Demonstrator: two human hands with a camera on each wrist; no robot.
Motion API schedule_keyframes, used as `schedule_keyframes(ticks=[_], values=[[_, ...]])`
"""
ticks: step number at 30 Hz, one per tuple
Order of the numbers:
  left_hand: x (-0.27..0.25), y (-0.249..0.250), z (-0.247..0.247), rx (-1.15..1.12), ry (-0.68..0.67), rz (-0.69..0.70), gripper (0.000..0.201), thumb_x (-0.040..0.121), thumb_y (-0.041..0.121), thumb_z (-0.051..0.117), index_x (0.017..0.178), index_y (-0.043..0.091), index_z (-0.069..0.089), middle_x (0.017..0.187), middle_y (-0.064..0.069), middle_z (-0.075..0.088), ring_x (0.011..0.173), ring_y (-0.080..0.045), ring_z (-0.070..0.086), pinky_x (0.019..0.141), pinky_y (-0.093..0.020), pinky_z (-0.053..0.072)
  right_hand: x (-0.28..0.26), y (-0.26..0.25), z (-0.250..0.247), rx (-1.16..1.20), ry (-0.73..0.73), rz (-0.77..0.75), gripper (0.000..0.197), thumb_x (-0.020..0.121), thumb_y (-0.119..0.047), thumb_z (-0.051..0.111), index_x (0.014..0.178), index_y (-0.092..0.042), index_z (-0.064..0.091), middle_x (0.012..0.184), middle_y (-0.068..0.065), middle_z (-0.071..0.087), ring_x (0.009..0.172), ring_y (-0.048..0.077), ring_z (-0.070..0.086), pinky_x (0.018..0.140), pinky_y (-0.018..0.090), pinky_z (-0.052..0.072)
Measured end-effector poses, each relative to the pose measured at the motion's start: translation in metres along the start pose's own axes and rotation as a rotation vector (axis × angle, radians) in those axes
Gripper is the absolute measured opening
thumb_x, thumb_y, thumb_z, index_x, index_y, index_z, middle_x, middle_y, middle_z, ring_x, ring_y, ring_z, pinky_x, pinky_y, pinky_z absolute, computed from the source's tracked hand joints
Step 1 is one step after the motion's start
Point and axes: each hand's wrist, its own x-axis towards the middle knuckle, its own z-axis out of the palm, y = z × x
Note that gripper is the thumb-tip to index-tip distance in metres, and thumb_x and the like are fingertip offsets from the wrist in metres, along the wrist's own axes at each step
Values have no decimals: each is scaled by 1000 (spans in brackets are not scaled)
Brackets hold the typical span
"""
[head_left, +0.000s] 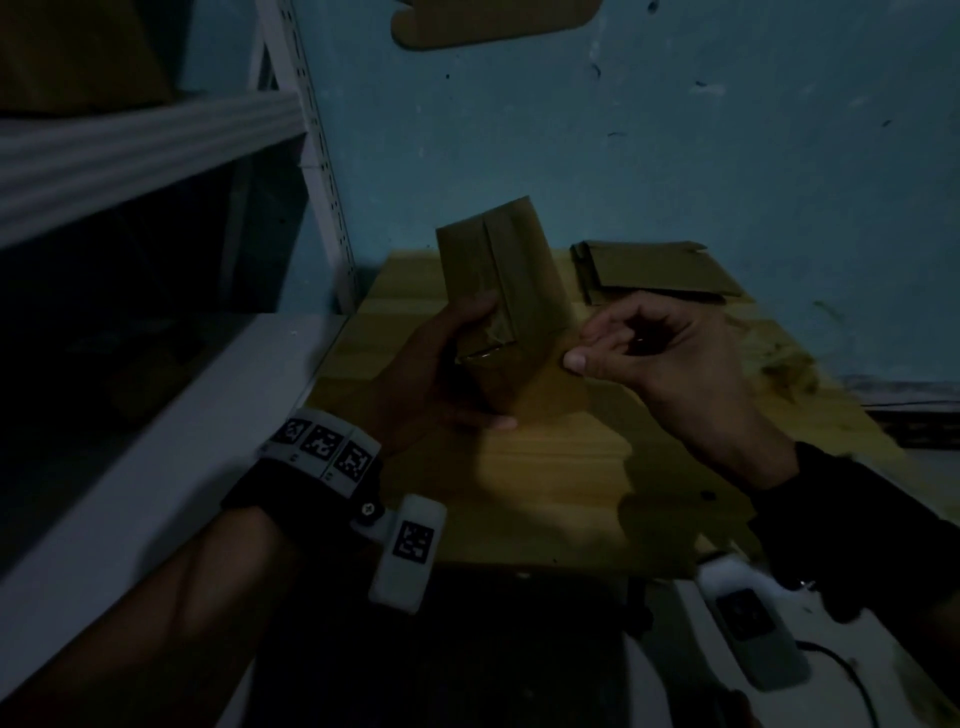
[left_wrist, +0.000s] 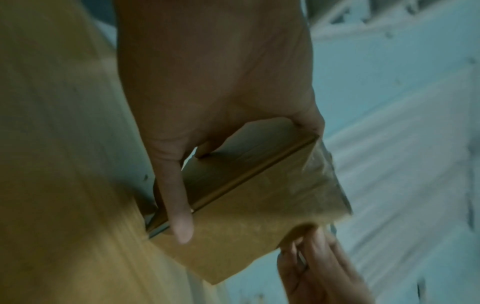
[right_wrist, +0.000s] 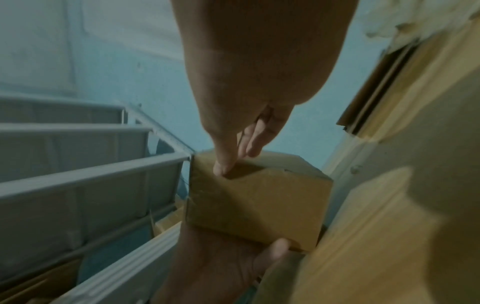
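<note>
A small brown cardboard box (head_left: 498, 270) is held tilted above the wooden table (head_left: 545, 467). My left hand (head_left: 447, 374) grips its lower end, thumb on one face and fingers wrapped round the other side. In the left wrist view the box (left_wrist: 246, 226) has shiny clear tape along a seam and my left hand (left_wrist: 207, 82) curls over that edge. My right hand (head_left: 649, 358) has curled fingers at the box's right edge. The right wrist view shows my right hand (right_wrist: 246, 82) with its thumb on the box (right_wrist: 257, 201) rim and fingers behind it.
A stack of flattened cardboard boxes (head_left: 654, 270) lies at the table's far right, against the blue wall. A white metal shelf rack (head_left: 130, 150) stands close on the left. A white device with a cable (head_left: 753, 634) lies at the near right.
</note>
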Motion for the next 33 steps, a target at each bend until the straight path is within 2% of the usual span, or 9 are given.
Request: schedule_keyframes(ticks=[8,13,16,20,22,24,27,30,33], values=[[-2,1,5,14,30,-1,57,81,52,65,132,27,61,129,-6,68,116,-34,64,94,-69,48,-1,1,2,-75,79,-3,17,71,-4,86,80,2,72,77,9,73,67,15,63,64,20,54],[-1,0,6,19,13,9,58,77,51,70,130,28,62,127,-6,69,112,-31,67,93,-68,49,1,2,-1,-130,56,-5,16,74,-10,86,79,-3,73,78,5,73,73,26,67,67,28,57],[0,-1,6,1,24,1,61,73,51,72,129,28,63,129,-8,68,116,-33,64,94,-67,49,-2,2,1,-146,36,-1,13,79,-12,83,81,-5,71,77,4,71,72,21,66,66,26,56],[0,-2,7,-49,-35,21,65,71,50,80,129,26,63,132,-8,67,123,-36,61,104,-65,43,-3,5,5,-101,31,65,16,85,-18,78,86,-5,69,82,8,72,80,28,70,74,41,60],[3,-3,2,-105,-45,54,85,57,46,92,132,21,61,134,-10,65,126,-37,59,98,-61,49,-2,4,6,-78,41,154,27,84,-33,75,91,-8,69,89,5,72,85,19,70,78,36,59],[3,-2,-2,-141,-84,98,87,56,40,94,133,15,61,137,-12,62,125,-36,59,97,-58,49,-2,2,5,-27,3,357,38,88,-53,62,102,-19,69,109,3,71,101,15,67,90,36,56],[3,-6,-6,-115,-154,100,83,65,27,91,137,5,56,133,-16,62,116,-34,61,104,-54,44,-3,-7,3,233,-104,668,41,93,-65,45,103,-34,69,115,19,67,106,36,67,99,50,54],[0,-8,-1,-39,-180,130,45,78,8,70,121,6,62,111,-9,74,100,-24,72,87,-36,58,-2,-5,-1,492,-155,741,53,95,-57,51,139,-29,52,129,20,61,104,33,72,85,45,61],[2,-8,-1,65,-124,217,43,80,-4,68,121,7,61,110,-5,75,101,-20,72,81,-29,58,3,3,-5,505,12,722,52,94,-32,64,142,-20,48,132,16,59,105,31,66,68,35,60]])
